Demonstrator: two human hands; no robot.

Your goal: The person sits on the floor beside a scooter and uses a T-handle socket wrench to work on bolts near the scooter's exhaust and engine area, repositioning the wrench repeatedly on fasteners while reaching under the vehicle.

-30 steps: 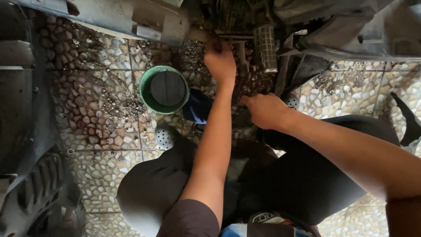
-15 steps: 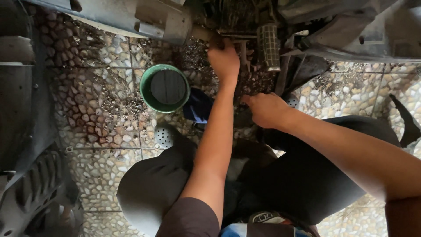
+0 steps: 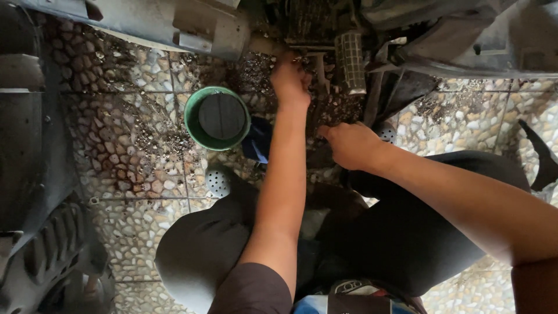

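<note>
Your left hand (image 3: 289,81) is up under the underside of the motorcycle (image 3: 325,29), fingers curled in around some small part beside the ribbed footpeg (image 3: 350,61); whether they are clamped on a tool or on the part itself cannot be told, as the fingertips are hidden in shadow. Your right hand (image 3: 349,145) sits lower, below the footpeg and nearer your knee, loosely closed over something dark that the view does not make out.

Whatever you are working on under the footpeg looks like rigid, grimy metal. Judge it as stiff, not fragile, but likely oily and slippery, so take hold with the whole fingertips around its shank rather than pinching an edge.

Left of the footpeg, on the pebble-tiled floor (image 3: 133,145), stands a green bowl (image 3: 193,129) holding a dark liquid. It is probably light plastic and apt to slosh, so lift it by the rim with both hands. A blue rag (image 3: 258,142) lies just beside the bowl, toward the footpeg. Dirt is scattered on the floor under the footpeg.
</note>
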